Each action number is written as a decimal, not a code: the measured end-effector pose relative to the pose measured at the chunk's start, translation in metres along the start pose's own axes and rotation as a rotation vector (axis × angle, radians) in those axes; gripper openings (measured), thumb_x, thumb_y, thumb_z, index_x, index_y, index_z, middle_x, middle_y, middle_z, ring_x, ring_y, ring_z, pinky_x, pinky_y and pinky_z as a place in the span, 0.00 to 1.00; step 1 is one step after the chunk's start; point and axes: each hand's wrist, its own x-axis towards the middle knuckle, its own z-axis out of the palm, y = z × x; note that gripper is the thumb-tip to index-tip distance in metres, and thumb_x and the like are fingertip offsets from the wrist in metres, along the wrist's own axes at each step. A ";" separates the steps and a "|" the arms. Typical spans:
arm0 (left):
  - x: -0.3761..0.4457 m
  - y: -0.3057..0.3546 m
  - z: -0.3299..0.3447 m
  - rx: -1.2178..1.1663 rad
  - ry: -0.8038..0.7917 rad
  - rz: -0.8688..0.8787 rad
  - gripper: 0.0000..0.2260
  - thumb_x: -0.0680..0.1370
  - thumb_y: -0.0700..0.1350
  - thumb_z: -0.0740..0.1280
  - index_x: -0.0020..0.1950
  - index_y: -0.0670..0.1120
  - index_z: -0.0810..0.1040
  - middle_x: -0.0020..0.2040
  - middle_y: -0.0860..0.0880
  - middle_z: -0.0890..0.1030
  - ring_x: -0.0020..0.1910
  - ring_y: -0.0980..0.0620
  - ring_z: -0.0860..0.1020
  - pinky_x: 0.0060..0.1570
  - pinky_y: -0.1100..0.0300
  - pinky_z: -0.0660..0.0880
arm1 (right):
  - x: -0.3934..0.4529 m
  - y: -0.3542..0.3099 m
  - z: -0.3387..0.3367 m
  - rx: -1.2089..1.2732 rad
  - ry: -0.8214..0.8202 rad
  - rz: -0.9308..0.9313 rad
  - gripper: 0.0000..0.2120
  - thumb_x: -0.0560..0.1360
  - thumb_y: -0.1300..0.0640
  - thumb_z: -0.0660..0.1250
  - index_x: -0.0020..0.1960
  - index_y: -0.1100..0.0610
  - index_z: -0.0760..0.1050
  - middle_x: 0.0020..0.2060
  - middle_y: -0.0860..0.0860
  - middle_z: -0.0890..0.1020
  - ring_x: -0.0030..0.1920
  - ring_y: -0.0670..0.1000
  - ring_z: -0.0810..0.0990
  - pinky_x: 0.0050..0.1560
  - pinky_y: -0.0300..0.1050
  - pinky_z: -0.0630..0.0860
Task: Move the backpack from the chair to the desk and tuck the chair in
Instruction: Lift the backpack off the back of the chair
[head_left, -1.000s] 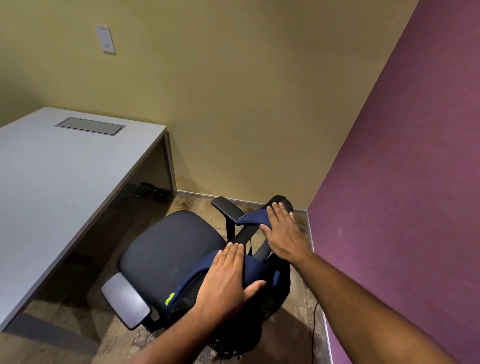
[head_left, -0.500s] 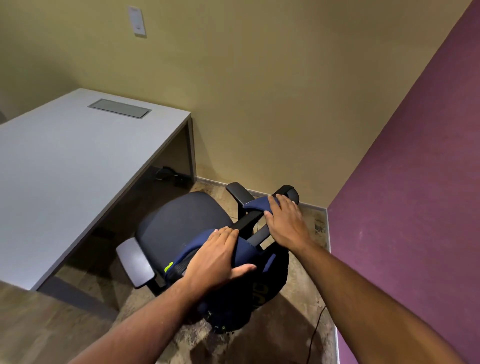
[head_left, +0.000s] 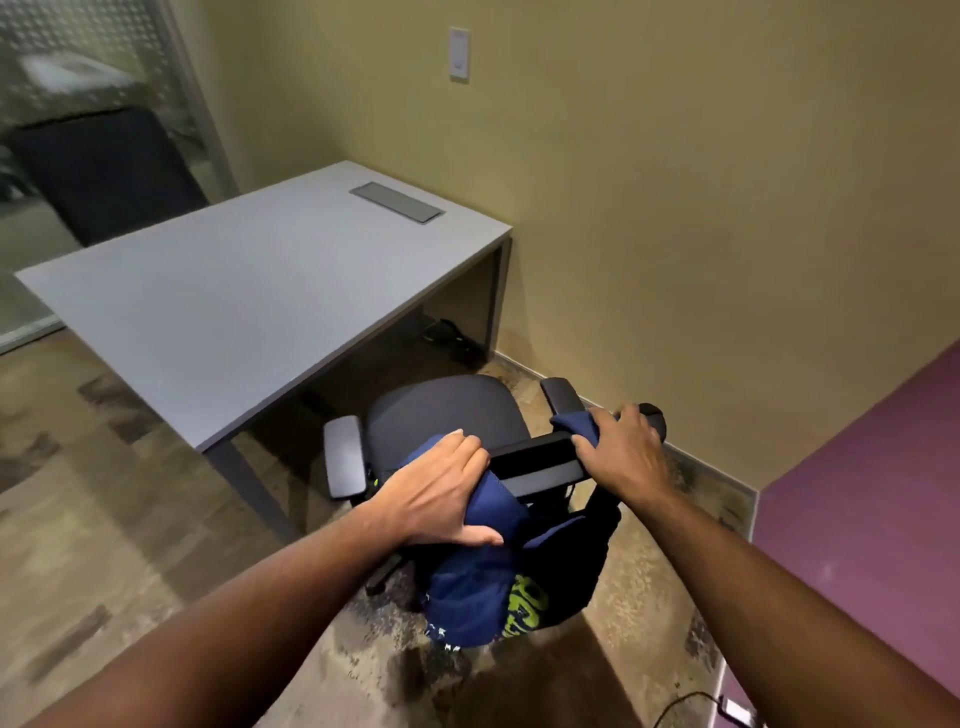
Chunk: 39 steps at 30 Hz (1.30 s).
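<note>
A navy backpack (head_left: 480, 597) with lime-green lettering hangs behind the backrest of a dark office chair (head_left: 447, 421), its two shoulder straps looped over the backrest's top. My left hand (head_left: 441, 493) grips the left strap at the backrest's left corner. My right hand (head_left: 621, 454) is closed around the right strap at the backrest's right end. The grey desk (head_left: 249, 306) stands to the left, and the chair's seat faces its open side, a little away from the desk edge.
A grey cable hatch (head_left: 397, 202) is set in the desk's far end. Cables (head_left: 447, 332) lie under the desk by the wall. A second dark chair (head_left: 104, 171) stands beyond a glass partition. A purple wall (head_left: 872, 509) closes the right side; a cord (head_left: 691, 706) lies by it.
The view has swung left and pulled back, showing the whole desk. Both hands stay on the straps; the backpack now hangs lower behind the backrest with more of it showing.
</note>
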 end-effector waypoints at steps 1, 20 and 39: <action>-0.004 -0.001 -0.002 0.027 0.008 0.007 0.40 0.71 0.79 0.57 0.52 0.41 0.74 0.48 0.45 0.74 0.47 0.44 0.71 0.60 0.50 0.68 | -0.001 0.000 -0.002 0.001 0.005 -0.007 0.25 0.79 0.43 0.63 0.73 0.52 0.70 0.60 0.58 0.72 0.62 0.62 0.72 0.65 0.55 0.68; -0.055 0.039 -0.033 0.283 -0.016 -0.177 0.30 0.75 0.74 0.58 0.46 0.46 0.69 0.42 0.47 0.71 0.39 0.45 0.68 0.42 0.48 0.67 | -0.014 0.012 -0.044 0.228 0.067 0.052 0.18 0.76 0.46 0.66 0.56 0.60 0.79 0.52 0.59 0.70 0.48 0.65 0.79 0.49 0.53 0.79; -0.017 0.139 0.041 -0.094 -0.257 -0.368 0.40 0.80 0.63 0.62 0.81 0.36 0.55 0.80 0.36 0.59 0.81 0.42 0.56 0.79 0.53 0.50 | -0.035 0.021 -0.109 0.419 0.257 -0.060 0.14 0.72 0.51 0.71 0.30 0.54 0.73 0.48 0.54 0.71 0.33 0.50 0.75 0.31 0.42 0.68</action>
